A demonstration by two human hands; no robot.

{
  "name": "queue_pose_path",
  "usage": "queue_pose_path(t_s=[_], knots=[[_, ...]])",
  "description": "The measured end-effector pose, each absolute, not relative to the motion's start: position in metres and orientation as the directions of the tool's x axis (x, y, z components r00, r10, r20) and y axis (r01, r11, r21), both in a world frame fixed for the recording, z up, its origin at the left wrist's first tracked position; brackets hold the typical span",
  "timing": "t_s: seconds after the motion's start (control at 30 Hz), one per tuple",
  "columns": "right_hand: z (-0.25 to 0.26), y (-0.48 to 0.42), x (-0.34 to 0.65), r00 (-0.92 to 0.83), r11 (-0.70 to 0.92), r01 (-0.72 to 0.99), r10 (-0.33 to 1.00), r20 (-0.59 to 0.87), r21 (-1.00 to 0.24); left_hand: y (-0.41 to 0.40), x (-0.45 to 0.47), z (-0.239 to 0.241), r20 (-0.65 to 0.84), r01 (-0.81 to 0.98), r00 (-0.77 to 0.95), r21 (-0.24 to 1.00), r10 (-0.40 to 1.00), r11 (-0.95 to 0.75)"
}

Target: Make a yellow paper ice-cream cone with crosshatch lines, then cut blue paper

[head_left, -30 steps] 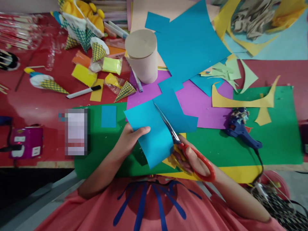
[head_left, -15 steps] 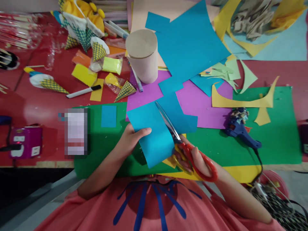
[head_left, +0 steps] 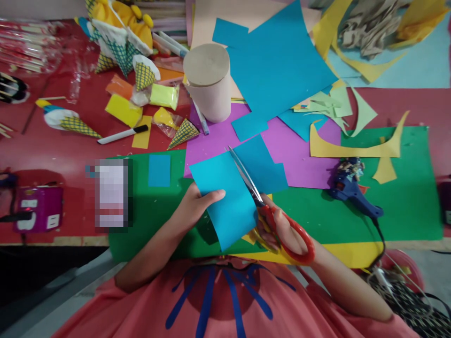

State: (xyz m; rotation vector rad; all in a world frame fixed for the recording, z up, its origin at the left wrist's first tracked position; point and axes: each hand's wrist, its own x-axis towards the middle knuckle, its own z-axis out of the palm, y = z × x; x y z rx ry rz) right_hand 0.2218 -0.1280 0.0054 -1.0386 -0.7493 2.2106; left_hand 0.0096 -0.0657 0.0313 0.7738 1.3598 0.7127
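Note:
My left hand (head_left: 202, 202) pinches the left edge of a bright blue sheet of paper (head_left: 234, 202), thumb on top and fingers hidden beneath. My right hand (head_left: 282, 225) grips red-and-yellow-handled scissors (head_left: 248, 178). Their narrowly parted blades lie across the sheet, pointing up and to the left, with the tips at its upper edge. Right of the blades a darker blue piece of paper (head_left: 260, 164) extends over the purple sheet (head_left: 291, 157). A small blue rectangle (head_left: 159, 170) lies on the green mat (head_left: 148, 206) to the left of my hands.
A pale cardboard cylinder (head_left: 211, 96) stands beyond the paper. At right lies a blue glue gun (head_left: 355, 192) with a cord, near yellow paper offcuts (head_left: 355, 148). A white marker (head_left: 121, 134), clay packets (head_left: 123, 109) and small patterned cones (head_left: 183, 133) are at left. A large blue sheet (head_left: 278, 61) lies behind.
The scissor blades have come closer together. Both hands and the held sheet have shifted slightly, and the darker blue piece right of the blades has swung round.

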Motion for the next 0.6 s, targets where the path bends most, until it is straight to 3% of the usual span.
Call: queue_pose_path(t_s=[0.33,0.6], knots=[[0.015,-0.124,0.219,-0.529,-0.662,-0.254,0.705,-0.472,-0.705,-0.065,0.009,0.032,-0.562,0.014,0.098,0.826,0.821,0.563],[0.021,-0.095,0.224,-0.448,-0.675,-0.214,0.710,-0.542,-0.706,-0.065,0.004,0.026,-0.540,0.011,0.073,0.841,0.839,0.541]])
